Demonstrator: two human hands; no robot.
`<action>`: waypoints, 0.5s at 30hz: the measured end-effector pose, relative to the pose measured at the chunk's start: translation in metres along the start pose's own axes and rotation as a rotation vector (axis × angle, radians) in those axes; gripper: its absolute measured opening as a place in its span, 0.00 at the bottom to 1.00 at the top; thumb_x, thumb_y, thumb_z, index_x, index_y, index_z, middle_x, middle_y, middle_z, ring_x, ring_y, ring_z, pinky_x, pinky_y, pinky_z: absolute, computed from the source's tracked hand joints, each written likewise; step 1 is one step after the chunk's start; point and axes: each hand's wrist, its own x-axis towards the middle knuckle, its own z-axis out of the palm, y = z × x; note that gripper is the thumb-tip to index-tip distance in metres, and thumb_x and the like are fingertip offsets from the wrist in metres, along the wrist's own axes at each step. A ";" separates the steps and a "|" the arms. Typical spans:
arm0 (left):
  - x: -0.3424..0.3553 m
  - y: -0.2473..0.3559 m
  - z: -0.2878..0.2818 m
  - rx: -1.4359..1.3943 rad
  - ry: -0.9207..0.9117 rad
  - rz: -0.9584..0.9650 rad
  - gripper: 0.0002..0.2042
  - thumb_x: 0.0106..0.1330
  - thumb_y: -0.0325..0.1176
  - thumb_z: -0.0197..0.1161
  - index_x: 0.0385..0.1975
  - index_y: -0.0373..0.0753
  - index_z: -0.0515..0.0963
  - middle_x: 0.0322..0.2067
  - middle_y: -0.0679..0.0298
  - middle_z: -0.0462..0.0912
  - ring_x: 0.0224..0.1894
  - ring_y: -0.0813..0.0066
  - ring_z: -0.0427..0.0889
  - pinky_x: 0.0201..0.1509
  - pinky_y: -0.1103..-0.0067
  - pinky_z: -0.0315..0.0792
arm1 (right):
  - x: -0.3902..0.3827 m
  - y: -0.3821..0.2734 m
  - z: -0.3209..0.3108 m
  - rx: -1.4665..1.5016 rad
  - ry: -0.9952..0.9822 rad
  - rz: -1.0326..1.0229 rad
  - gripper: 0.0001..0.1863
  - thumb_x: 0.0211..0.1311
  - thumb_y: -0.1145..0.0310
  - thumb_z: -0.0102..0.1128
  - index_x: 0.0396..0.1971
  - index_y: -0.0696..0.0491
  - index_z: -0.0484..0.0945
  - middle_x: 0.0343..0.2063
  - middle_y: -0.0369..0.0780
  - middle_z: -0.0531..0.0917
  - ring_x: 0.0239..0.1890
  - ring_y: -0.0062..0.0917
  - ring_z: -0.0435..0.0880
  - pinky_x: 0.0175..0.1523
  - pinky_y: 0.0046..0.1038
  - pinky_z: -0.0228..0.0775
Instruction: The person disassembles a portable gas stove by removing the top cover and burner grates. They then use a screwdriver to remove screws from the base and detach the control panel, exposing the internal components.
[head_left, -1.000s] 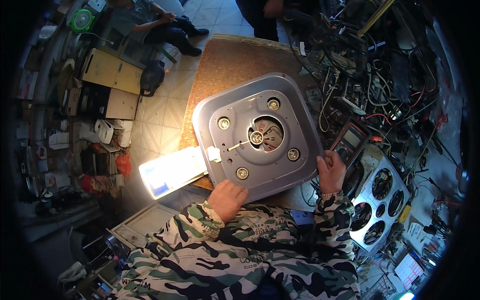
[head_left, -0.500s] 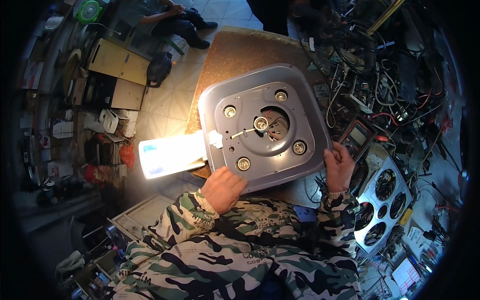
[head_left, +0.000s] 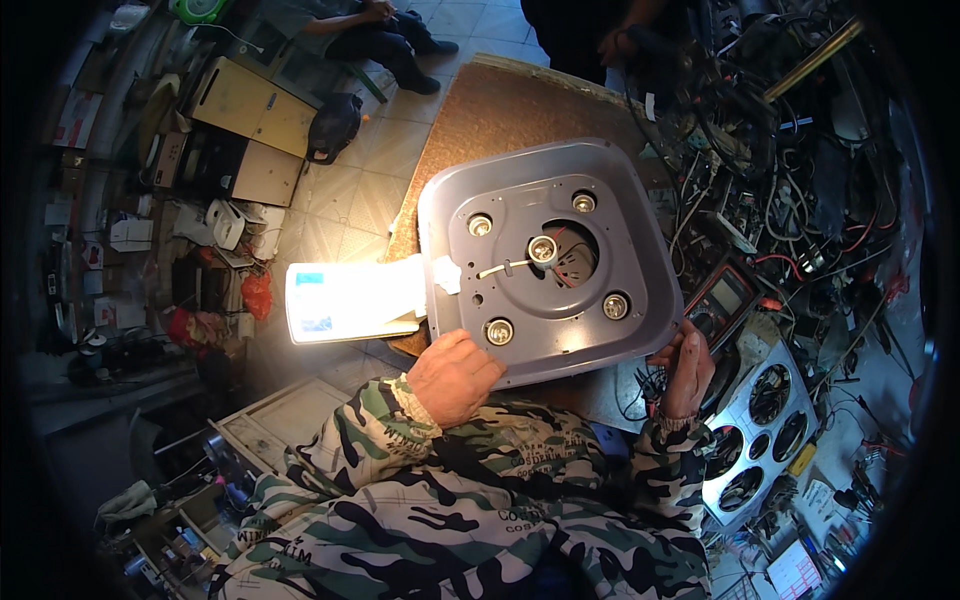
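Observation:
A grey square metal housing (head_left: 640,245) with rounded corners lies tilted over the bench, its hollow side up. It carries a lamp socket (head_left: 499,331) near each corner and a middle socket (head_left: 542,250) beside a round opening with wires. A pale sleeved wire (head_left: 503,268) runs left from the middle socket. My left hand (head_left: 456,377) is closed over the near rim, left of centre. At the near right corner, my right hand (head_left: 688,372) holds the rim, its fingers partly under the edge. A glowing white lamp (head_left: 350,303) sits against the housing's left side.
The brown bench top (head_left: 500,110) shows beyond the housing. At the right lie a multimeter (head_left: 722,297), tangled cables and a white panel (head_left: 760,440) with round holes. One person (head_left: 385,50) sits far left; another stands at the far edge. A drawer unit (head_left: 290,425) stands near left.
The whole view has shifted, so the housing and surroundings appear slightly farther right. My right hand has slid a little lower at the corner, its fingers turned more upward. My left hand keeps its hold.

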 end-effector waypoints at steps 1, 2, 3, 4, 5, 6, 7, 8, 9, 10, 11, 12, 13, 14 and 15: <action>0.001 0.000 -0.003 -0.001 0.003 0.004 0.18 0.51 0.27 0.67 0.45 0.37 0.82 0.35 0.61 0.81 0.41 0.62 0.78 0.59 0.66 0.70 | 0.000 0.003 -0.001 -0.006 0.010 -0.011 0.33 0.81 0.50 0.42 0.64 0.67 0.68 0.40 0.45 0.86 0.35 0.21 0.85 0.38 0.21 0.78; 0.001 -0.001 -0.006 -0.002 0.005 0.008 0.18 0.51 0.27 0.67 0.45 0.37 0.82 0.35 0.61 0.80 0.41 0.62 0.78 0.59 0.66 0.70 | 0.000 0.005 -0.002 -0.012 0.020 -0.022 0.33 0.80 0.50 0.43 0.66 0.67 0.66 0.43 0.46 0.85 0.37 0.21 0.85 0.39 0.21 0.78; 0.003 -0.002 -0.008 -0.005 0.009 0.020 0.18 0.51 0.27 0.67 0.45 0.37 0.82 0.35 0.61 0.80 0.41 0.62 0.78 0.58 0.66 0.70 | 0.001 0.002 -0.002 -0.022 0.037 -0.036 0.34 0.80 0.49 0.44 0.67 0.67 0.64 0.47 0.48 0.85 0.39 0.22 0.85 0.39 0.21 0.78; 0.003 -0.004 -0.009 -0.008 -0.002 0.026 0.19 0.50 0.27 0.67 0.45 0.37 0.82 0.34 0.61 0.80 0.40 0.62 0.78 0.57 0.67 0.70 | 0.002 -0.002 -0.003 -0.022 0.022 -0.052 0.35 0.79 0.49 0.46 0.69 0.66 0.62 0.50 0.49 0.83 0.43 0.23 0.84 0.43 0.23 0.78; 0.003 -0.005 -0.009 -0.012 -0.003 0.029 0.19 0.50 0.27 0.67 0.45 0.37 0.82 0.34 0.61 0.80 0.40 0.62 0.78 0.58 0.67 0.70 | 0.003 -0.006 -0.003 -0.022 0.006 -0.068 0.37 0.78 0.49 0.48 0.70 0.66 0.60 0.54 0.51 0.81 0.48 0.25 0.83 0.47 0.25 0.78; 0.003 -0.005 -0.011 -0.011 -0.006 0.027 0.19 0.50 0.27 0.67 0.45 0.37 0.82 0.34 0.61 0.80 0.41 0.62 0.78 0.58 0.67 0.69 | 0.004 -0.011 -0.001 -0.017 -0.014 -0.083 0.38 0.77 0.48 0.50 0.71 0.65 0.57 0.57 0.52 0.79 0.52 0.27 0.82 0.50 0.27 0.78; 0.002 -0.005 -0.012 -0.011 -0.010 0.025 0.19 0.51 0.27 0.67 0.45 0.37 0.81 0.34 0.61 0.80 0.41 0.62 0.78 0.58 0.67 0.69 | 0.005 -0.013 0.001 -0.040 -0.019 -0.108 0.39 0.77 0.49 0.50 0.72 0.65 0.57 0.59 0.53 0.77 0.55 0.30 0.81 0.55 0.30 0.76; 0.002 -0.005 -0.014 -0.010 -0.011 0.020 0.19 0.51 0.27 0.67 0.45 0.38 0.81 0.35 0.61 0.79 0.41 0.62 0.78 0.59 0.66 0.69 | 0.006 -0.015 0.004 -0.063 -0.024 -0.132 0.39 0.76 0.49 0.51 0.72 0.65 0.56 0.60 0.53 0.76 0.58 0.32 0.79 0.59 0.32 0.74; 0.002 -0.006 -0.016 -0.010 -0.030 0.018 0.19 0.51 0.27 0.67 0.46 0.38 0.81 0.35 0.61 0.79 0.41 0.62 0.78 0.60 0.66 0.69 | 0.007 -0.018 0.008 -0.085 -0.026 -0.156 0.39 0.76 0.50 0.52 0.73 0.64 0.55 0.62 0.54 0.75 0.61 0.34 0.77 0.63 0.34 0.72; 0.001 -0.006 -0.018 -0.010 -0.049 0.016 0.19 0.51 0.28 0.67 0.46 0.38 0.81 0.35 0.61 0.80 0.41 0.62 0.78 0.60 0.66 0.69 | 0.005 -0.027 0.015 -0.029 -0.045 -0.142 0.39 0.74 0.52 0.55 0.72 0.65 0.57 0.63 0.55 0.73 0.67 0.40 0.73 0.71 0.41 0.62; 0.002 -0.007 -0.020 -0.011 -0.067 0.013 0.19 0.51 0.28 0.68 0.46 0.38 0.81 0.35 0.61 0.80 0.42 0.62 0.78 0.61 0.65 0.68 | 0.005 -0.031 0.017 -0.150 -0.053 -0.195 0.38 0.73 0.53 0.55 0.71 0.65 0.59 0.64 0.56 0.72 0.67 0.41 0.72 0.71 0.41 0.62; 0.001 -0.007 -0.023 -0.010 -0.084 0.009 0.18 0.52 0.29 0.68 0.46 0.39 0.81 0.35 0.62 0.80 0.42 0.62 0.78 0.61 0.65 0.68 | 0.005 -0.032 0.019 -0.270 -0.065 -0.247 0.37 0.73 0.54 0.56 0.70 0.65 0.60 0.64 0.56 0.72 0.67 0.43 0.72 0.71 0.42 0.62; 0.000 -0.008 -0.025 -0.016 -0.085 0.011 0.18 0.52 0.29 0.68 0.46 0.39 0.81 0.36 0.62 0.80 0.43 0.62 0.78 0.62 0.65 0.68 | 0.006 -0.035 0.021 -0.391 -0.078 -0.299 0.36 0.72 0.55 0.57 0.69 0.65 0.62 0.65 0.57 0.71 0.67 0.44 0.72 0.71 0.42 0.62; 0.000 -0.008 -0.028 -0.022 -0.086 0.012 0.18 0.52 0.29 0.68 0.45 0.39 0.81 0.36 0.62 0.80 0.43 0.62 0.78 0.62 0.64 0.68 | 0.007 -0.041 0.023 -0.562 -0.064 -0.429 0.34 0.70 0.55 0.59 0.65 0.66 0.68 0.65 0.58 0.69 0.68 0.48 0.71 0.71 0.44 0.63; -0.001 -0.008 -0.030 -0.031 -0.087 0.015 0.18 0.53 0.29 0.68 0.45 0.39 0.81 0.36 0.62 0.80 0.43 0.62 0.79 0.62 0.64 0.68 | 0.007 -0.045 0.024 -0.577 -0.078 -0.423 0.33 0.69 0.56 0.60 0.64 0.66 0.69 0.66 0.59 0.68 0.68 0.49 0.71 0.71 0.44 0.63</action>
